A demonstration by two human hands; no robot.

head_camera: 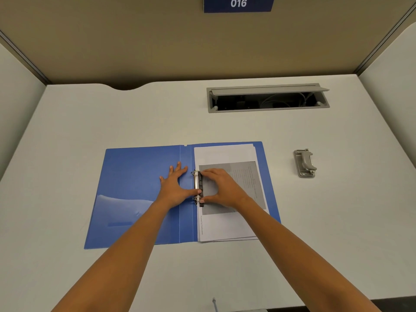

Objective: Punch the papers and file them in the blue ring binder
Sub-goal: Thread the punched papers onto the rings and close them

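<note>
The blue ring binder (135, 194) lies open and flat on the desk. A stack of white papers (225, 226) rests on its right half, the top sheet carrying a grey printed area. The metal ring mechanism (196, 185) runs along the spine beside the papers' left edge. My left hand (174, 185) lies flat with spread fingers on the left cover, thumb touching the rings. My right hand (221, 188) rests on the papers, with fingertips and thumb pinching the dark clamp bar next to the rings.
A grey hole punch (305, 163) sits on the desk right of the binder. An open cable tray (267, 100) is set into the desk at the back right. Partition walls enclose the desk on three sides.
</note>
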